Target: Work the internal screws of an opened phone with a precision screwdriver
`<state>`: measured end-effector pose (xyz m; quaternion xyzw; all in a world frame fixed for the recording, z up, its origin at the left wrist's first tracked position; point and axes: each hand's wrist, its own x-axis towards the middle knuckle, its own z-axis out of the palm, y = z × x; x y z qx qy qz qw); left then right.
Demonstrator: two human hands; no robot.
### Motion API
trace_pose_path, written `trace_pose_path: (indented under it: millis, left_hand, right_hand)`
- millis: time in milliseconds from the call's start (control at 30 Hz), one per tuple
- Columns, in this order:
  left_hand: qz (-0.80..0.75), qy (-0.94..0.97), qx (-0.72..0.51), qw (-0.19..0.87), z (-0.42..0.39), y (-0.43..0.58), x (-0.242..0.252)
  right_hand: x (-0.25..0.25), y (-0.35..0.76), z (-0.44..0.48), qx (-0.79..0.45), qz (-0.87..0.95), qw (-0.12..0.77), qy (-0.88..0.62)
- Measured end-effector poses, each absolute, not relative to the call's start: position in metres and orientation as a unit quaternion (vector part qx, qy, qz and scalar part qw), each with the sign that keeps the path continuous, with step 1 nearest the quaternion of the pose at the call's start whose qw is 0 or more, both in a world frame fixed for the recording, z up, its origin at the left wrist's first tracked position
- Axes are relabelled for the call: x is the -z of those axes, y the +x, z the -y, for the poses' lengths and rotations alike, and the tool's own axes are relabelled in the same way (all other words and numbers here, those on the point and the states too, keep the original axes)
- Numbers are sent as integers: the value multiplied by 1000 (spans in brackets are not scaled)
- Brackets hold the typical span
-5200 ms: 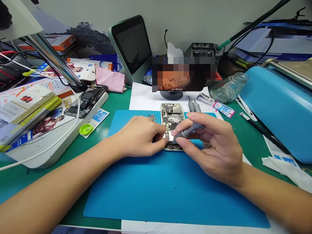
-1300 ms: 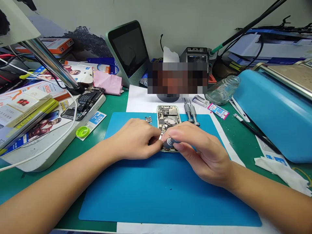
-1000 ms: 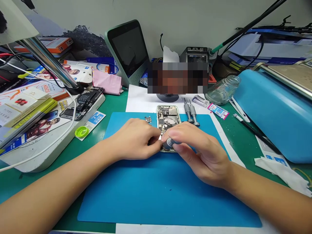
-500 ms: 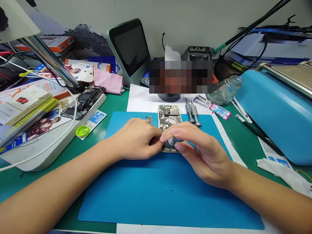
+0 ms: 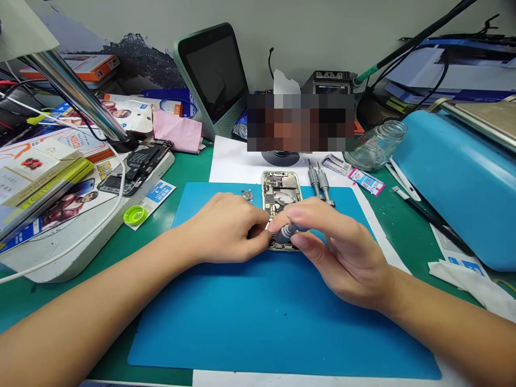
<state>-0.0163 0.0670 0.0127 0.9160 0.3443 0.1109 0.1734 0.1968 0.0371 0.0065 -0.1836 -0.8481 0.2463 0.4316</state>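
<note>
An opened smartphone (image 5: 281, 188) with its inner boards bare lies upright on the blue mat (image 5: 258, 317). My left hand (image 5: 228, 228) is closed at the phone's lower left edge, thumb and curled fingers gripping that side; the fingertips are partly hidden. Between the thumb and fingers of my right hand (image 5: 342, 242) is a short grey screwdriver (image 5: 285, 233), tilted over the phone's lower half. Its tip is out of sight behind my fingers. Small metal parts (image 5: 247, 194) rest on the mat left of the phone.
Two more grey screwdrivers (image 5: 318, 180) lie right of the phone. Farther right are a glass jar (image 5: 377, 145), a black-handled tool (image 5: 433, 220) and a blue machine (image 5: 451, 183). Leftward, a green cap (image 5: 135, 215), another opened phone (image 5: 139, 166) and a lamp post (image 5: 80, 99) stand or lie.
The screwdriver's handle has tipped a little to the right in my right hand, its fingers shifting slightly. The left hand stays at the phone's edge. The view has shifted slightly.
</note>
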Motion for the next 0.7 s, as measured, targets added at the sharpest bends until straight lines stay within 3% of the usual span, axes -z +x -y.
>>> trace_pose_path:
  millis: [100, 300, 700]
  left_hand:
    - [-348, 914, -104, 180, -67, -16, -13]
    - [-359, 912, -73, 182, -66, -15, -15]
    - [-380, 905, -78, 173, -65, -12, -16]
  right_hand:
    - [-7, 198, -35, -200, 843, 472, -164]
    - [-4, 198, -37, -177, 749, 574, -280]
    - [-3, 196, -36, -263, 715, 576, -298]
